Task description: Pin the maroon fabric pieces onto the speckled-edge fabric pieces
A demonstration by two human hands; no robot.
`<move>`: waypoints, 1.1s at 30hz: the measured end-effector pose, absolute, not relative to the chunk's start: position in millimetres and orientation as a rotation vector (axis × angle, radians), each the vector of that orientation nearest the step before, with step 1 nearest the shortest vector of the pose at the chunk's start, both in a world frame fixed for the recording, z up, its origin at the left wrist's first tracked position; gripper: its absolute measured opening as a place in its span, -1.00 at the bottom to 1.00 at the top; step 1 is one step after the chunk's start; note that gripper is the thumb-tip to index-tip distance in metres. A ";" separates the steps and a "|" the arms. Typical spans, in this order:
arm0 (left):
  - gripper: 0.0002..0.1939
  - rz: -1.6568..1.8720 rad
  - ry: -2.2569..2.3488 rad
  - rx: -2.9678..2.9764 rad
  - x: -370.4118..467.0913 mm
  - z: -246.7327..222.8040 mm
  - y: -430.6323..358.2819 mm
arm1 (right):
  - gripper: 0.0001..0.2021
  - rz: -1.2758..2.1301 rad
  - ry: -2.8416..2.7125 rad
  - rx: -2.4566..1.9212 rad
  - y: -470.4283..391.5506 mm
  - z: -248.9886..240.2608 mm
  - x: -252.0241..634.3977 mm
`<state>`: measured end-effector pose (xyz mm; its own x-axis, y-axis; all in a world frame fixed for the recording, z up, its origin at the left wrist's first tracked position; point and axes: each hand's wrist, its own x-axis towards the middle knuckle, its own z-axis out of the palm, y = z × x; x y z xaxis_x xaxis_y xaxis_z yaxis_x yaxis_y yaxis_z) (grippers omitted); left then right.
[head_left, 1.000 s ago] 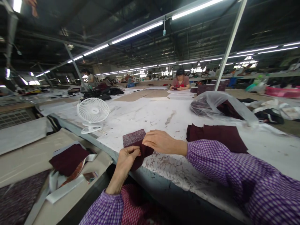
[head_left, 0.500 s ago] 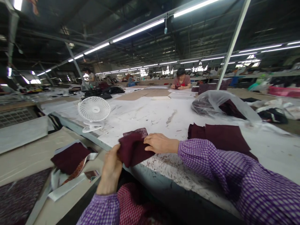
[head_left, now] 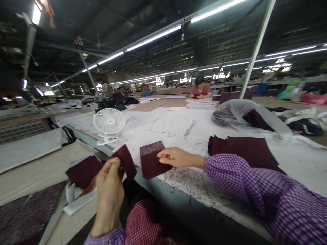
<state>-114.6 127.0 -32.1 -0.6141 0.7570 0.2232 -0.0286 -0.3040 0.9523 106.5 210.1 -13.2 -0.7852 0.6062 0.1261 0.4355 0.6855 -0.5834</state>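
Note:
In my left hand (head_left: pixel 111 180) a small maroon fabric piece (head_left: pixel 127 163) is pinched between thumb and fingers, raised just off the table's near edge. My right hand (head_left: pixel 176 156) rests over another maroon fabric piece (head_left: pixel 152 166), its fingers curled together; whether something small is between them I cannot make out. That piece lies flat at the table edge, with a speckled purple-grey fabric strip (head_left: pixel 152 147) showing along its far side. To the right of my right hand lies a stack of larger maroon fabric pieces (head_left: pixel 251 149), partly behind my sleeve.
A white fan (head_left: pixel 109 121) stands at the table's (head_left: pixel 163 122) left edge. Further right sits a clear plastic bag (head_left: pixel 230 114) with dark fabric inside. At lower left, a beige surface (head_left: pixel 30 170) carries maroon pieces (head_left: pixel 84 170) and scraps. Across the table a person (head_left: pixel 200 89) works.
My left hand has moved left and drawn one maroon piece away from the pile. My right hand stays over the remaining fabric, its fingers now curled in. The view has shifted slightly.

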 end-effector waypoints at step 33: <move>-0.69 0.549 1.643 2.571 31.9 -52.8 184.3 | -0.76 0.044 -2.700 -1.103 223.5 -24.4 223.0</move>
